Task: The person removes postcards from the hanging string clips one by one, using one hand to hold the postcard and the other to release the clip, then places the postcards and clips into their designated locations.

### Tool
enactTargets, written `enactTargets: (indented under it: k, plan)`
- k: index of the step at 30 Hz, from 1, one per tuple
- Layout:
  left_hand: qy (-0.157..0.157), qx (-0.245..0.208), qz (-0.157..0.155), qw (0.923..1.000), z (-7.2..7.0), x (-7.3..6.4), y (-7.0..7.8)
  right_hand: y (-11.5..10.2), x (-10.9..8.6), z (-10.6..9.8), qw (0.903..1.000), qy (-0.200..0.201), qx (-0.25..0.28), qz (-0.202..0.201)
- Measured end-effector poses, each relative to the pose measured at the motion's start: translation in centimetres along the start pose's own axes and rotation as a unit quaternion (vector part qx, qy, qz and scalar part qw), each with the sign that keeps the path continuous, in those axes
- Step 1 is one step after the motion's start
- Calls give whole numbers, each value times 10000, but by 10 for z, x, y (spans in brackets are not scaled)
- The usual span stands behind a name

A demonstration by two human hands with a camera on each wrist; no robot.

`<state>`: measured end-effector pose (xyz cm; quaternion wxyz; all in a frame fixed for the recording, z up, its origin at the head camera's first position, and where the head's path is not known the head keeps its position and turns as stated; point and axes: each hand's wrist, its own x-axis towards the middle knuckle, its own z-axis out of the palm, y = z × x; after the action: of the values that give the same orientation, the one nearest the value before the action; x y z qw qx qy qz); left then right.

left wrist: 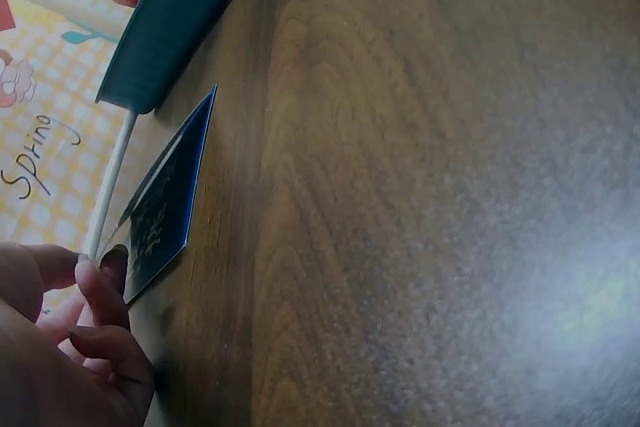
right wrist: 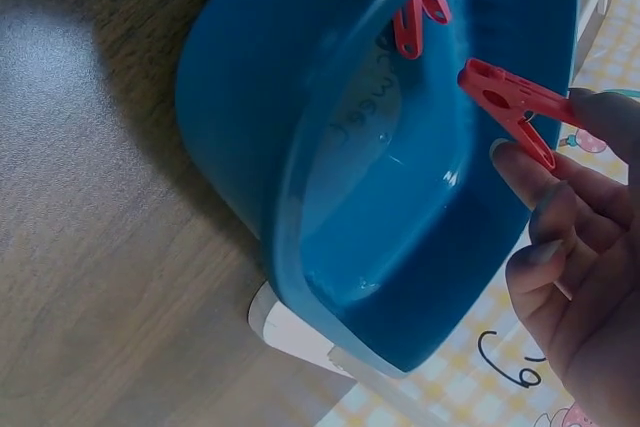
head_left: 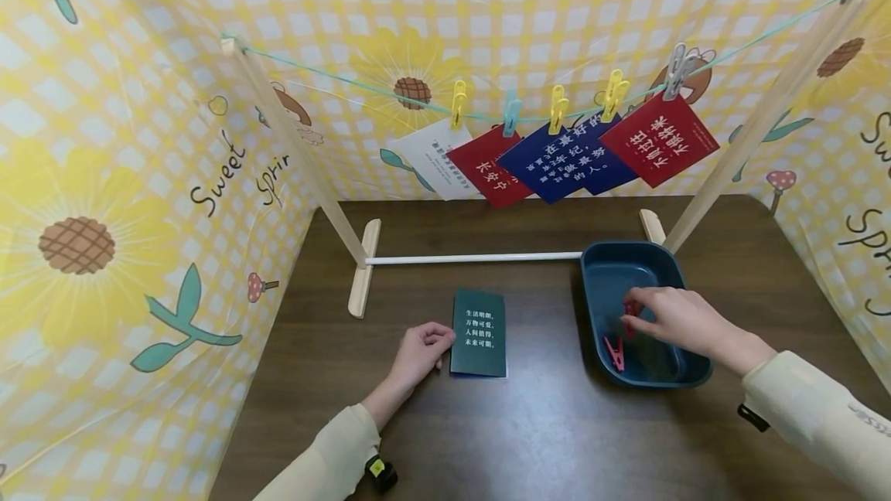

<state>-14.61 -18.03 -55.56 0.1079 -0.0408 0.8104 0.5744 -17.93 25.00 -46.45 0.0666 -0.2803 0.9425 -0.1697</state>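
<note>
A dark green folded card (head_left: pixel 478 335) with white lettering lies on the table. My left hand (head_left: pixel 421 352) is at its left edge, fingers curled, the thumb and fingertips pinching that edge. In the left wrist view the card (left wrist: pixel 165 212) shows a blue inner side. Over the dark blue basin (head_left: pixel 600 284), my right hand (head_left: pixel 678 321) pinches a red clothespin (right wrist: pixel 510 102) by its handle ends between thumb and fingers. Another red clothespin (head_left: pixel 616 354) lies inside the basin.
Behind, a green string (head_left: pixel 334 76) runs between two wooden posts (head_left: pixel 292 138). From it hang white, red and blue cards (head_left: pixel 567 157), held by yellow, blue and grey clothespins (head_left: pixel 675 72). A white rod (head_left: pixel 480 258) joins the stand's feet. Checked cloth (head_left: pixel 174 138) surrounds the table.
</note>
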Motion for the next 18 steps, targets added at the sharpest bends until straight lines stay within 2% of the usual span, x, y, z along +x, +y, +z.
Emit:
enactTargets:
  k: [13, 18]
  plan:
    - [72, 526, 113, 9985, -1, 1, 0, 1, -3, 9, 9997, -230, 42, 116]
    - [121, 683, 199, 9974, -1, 3, 0, 4, -2, 9, 9987, -347, 111, 367]
